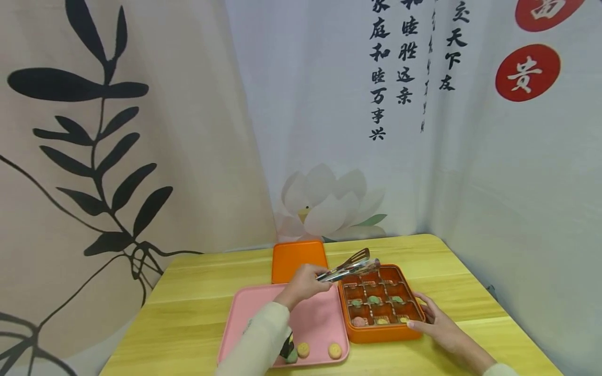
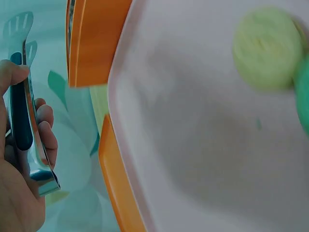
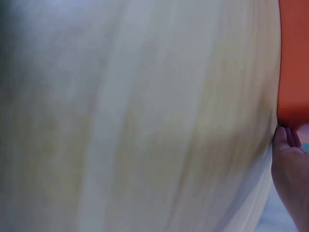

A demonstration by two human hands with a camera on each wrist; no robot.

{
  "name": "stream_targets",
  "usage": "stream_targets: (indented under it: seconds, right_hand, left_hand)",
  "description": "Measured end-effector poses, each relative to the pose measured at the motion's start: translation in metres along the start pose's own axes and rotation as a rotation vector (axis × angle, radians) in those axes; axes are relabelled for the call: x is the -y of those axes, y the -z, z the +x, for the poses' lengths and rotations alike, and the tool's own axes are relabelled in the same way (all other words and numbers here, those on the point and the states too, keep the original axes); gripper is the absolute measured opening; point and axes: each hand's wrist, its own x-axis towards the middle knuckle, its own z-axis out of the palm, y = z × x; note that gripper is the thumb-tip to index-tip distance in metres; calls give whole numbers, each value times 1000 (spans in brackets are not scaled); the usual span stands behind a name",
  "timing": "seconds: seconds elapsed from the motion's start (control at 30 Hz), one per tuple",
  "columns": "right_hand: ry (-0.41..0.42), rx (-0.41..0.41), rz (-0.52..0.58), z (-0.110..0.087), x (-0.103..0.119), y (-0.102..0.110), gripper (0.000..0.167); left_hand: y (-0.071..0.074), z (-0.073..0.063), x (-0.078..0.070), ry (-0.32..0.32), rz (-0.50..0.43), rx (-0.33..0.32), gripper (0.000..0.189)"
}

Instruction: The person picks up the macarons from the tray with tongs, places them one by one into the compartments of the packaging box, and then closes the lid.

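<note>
My left hand (image 1: 304, 284) grips a pair of metal tongs (image 1: 347, 267) by the handles. Their slotted heads point right, over the back left of an orange box (image 1: 384, 334) divided into small compartments. No cake shows between the heads in the left wrist view. Green cakes (image 1: 374, 300) fill a row of the box; a pink cake (image 1: 359, 321) and yellow ones sit in the front row. At the box's front right corner my right hand (image 1: 437, 325) holds the side, thumb on the front rim and fingers along the right wall.
A pink tray (image 1: 317, 318) lies left of the box, with yellow cakes (image 1: 335, 351) and a green cake (image 1: 291, 356) near its front edge. Behind it rests a flat orange lid (image 1: 297, 261). A printed curtain (image 1: 197, 130) hangs behind the wooden table (image 1: 188, 297).
</note>
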Motion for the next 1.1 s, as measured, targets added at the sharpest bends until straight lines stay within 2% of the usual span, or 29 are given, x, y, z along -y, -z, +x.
stream_targets:
  seconds: [0.2,0.5,0.63,0.83,1.0,1.1]
  right_hand:
    - [-2,-3,6,-1,3,0,83]
    - [10,-2,-10,-1,2,0,83]
    - [2,-3,-14,-1,2,0,83]
    - [-20,4,-2,-1,1,0,83]
    - [-15,3,7,-1,2,-1,83]
    - [-9,0,9,0,3,-1,83]
  left_hand:
    - [25,-12,16,-42,18,-22,16]
    - [64,-41,38,-44,211,-38,26]
    - [77,-57,52,-30,199,-53,28]
    - [94,-83,69,40,179,-101,25]
    - [106,-105,83,64,171,-82,33]
    - [112,-119,87,59,165,-47,38]
